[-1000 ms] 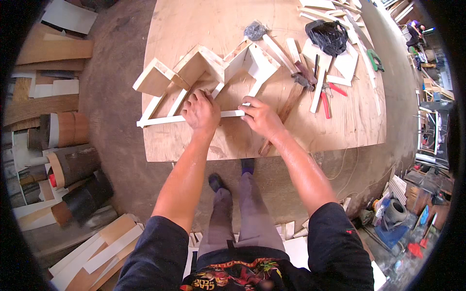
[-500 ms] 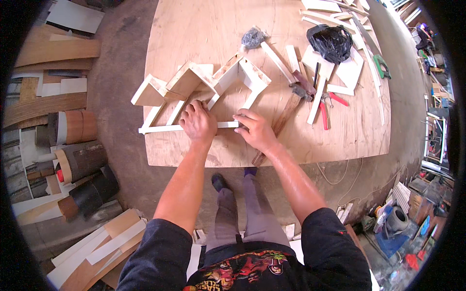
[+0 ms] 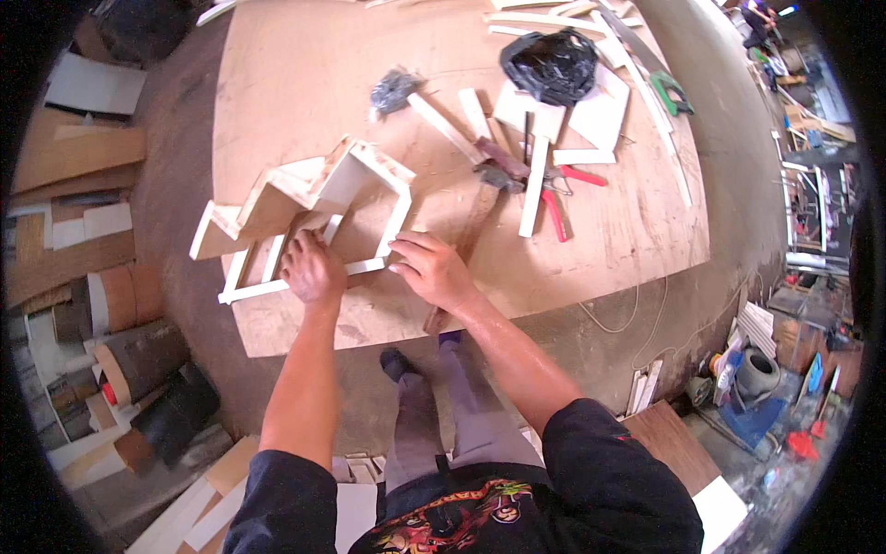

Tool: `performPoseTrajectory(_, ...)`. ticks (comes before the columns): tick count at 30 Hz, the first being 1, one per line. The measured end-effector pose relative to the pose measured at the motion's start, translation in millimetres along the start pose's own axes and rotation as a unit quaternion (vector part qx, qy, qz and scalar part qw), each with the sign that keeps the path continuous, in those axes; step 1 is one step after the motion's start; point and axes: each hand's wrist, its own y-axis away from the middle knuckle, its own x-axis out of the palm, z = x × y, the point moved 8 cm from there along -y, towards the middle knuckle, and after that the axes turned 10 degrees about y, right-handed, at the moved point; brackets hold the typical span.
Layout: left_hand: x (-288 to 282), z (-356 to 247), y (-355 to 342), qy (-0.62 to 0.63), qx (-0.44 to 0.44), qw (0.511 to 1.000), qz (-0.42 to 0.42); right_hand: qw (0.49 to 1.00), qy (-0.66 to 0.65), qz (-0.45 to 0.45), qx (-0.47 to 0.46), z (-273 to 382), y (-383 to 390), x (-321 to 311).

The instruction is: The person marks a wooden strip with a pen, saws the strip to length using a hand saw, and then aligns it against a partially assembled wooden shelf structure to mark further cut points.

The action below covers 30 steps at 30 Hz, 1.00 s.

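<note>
A small stepped wooden frame lies near the left front of the plywood table. Its upper side is a zigzag of boards, and a pale straight strip runs along its near side, joined by slats. My left hand is closed over the middle of that strip, its fingers curled down among the slats and partly hidden. At the strip's right end, my right hand grips the corner between thumb and fingers. Just right of that hand lies a hammer, its brown handle reaching toward the table's front edge.
Red-handled pliers, wood sticks and a black plastic bag lie on the table. A small bag sits farther back. A green-handled saw rests at the right edge. Offcuts are piled on the left.
The view has shifted, so the table and tools appear farther left. The frame sits slightly turned in the picture, its strip now slanting up to the right. Both hands stay on it.
</note>
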Motion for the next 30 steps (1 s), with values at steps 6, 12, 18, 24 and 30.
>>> performPoseTrajectory(6,0,0,-2,-0.016,-0.017,0.999,0.036,0.992,0.019,-0.121,-0.005,-19,-4,-59)
performPoseTrajectory(12,0,-2,-2,-0.026,0.008,1.0,0.015,0.96,0.112,-0.229,0.117,-84,-13,-117)
performPoseTrajectory(18,9,8,0,-0.028,0.026,0.999,-0.019,0.91,0.258,-0.183,0.267,-129,-36,-149)
performPoseTrajectory(24,6,2,-1,-0.014,0.011,1.0,0.019,0.849,0.321,0.002,0.42,-168,-72,-146)
performPoseTrajectory(30,11,1,-2,-0.008,0.034,0.999,0.001,0.864,0.344,-0.068,0.36,-161,-78,-164)
